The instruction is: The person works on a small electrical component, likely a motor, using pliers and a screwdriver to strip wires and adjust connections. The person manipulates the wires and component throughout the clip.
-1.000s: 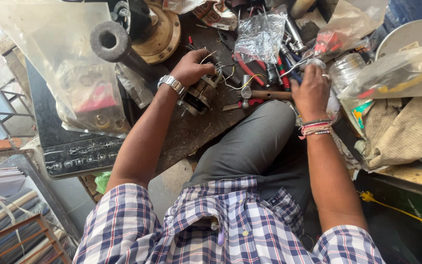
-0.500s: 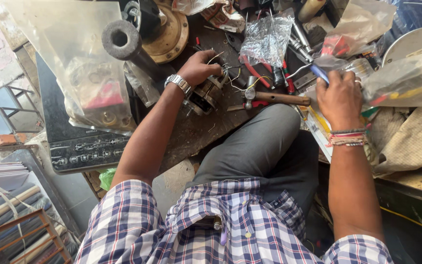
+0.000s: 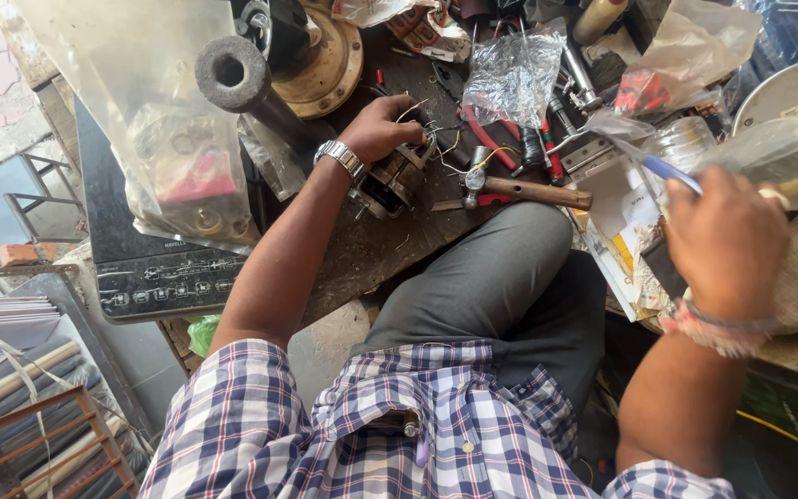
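My left hand [image 3: 382,129], with a metal watch on the wrist, grips a small motor part with loose wires [image 3: 397,176] on the dark workbench [image 3: 362,254]. My right hand [image 3: 727,242], blurred and raised at the right, holds a thin blue-handled tool [image 3: 669,170] that points up and left. A wooden-handled hammer [image 3: 521,189] lies on the bench between my hands, just beyond my grey-trousered knee [image 3: 501,268].
Red-handled pliers [image 3: 501,152] and a crumpled clear bag [image 3: 513,74] lie behind the hammer. A round brass-coloured disc [image 3: 325,60] and a grey grinding cylinder [image 3: 231,72] stand at the back left. A black induction cooktop [image 3: 154,268] leans left; clear bags and papers crowd the right.
My right hand has come off the bench near the hammer and swung right and toward me, carrying the blue-handled tool. My left hand stays on the motor part.
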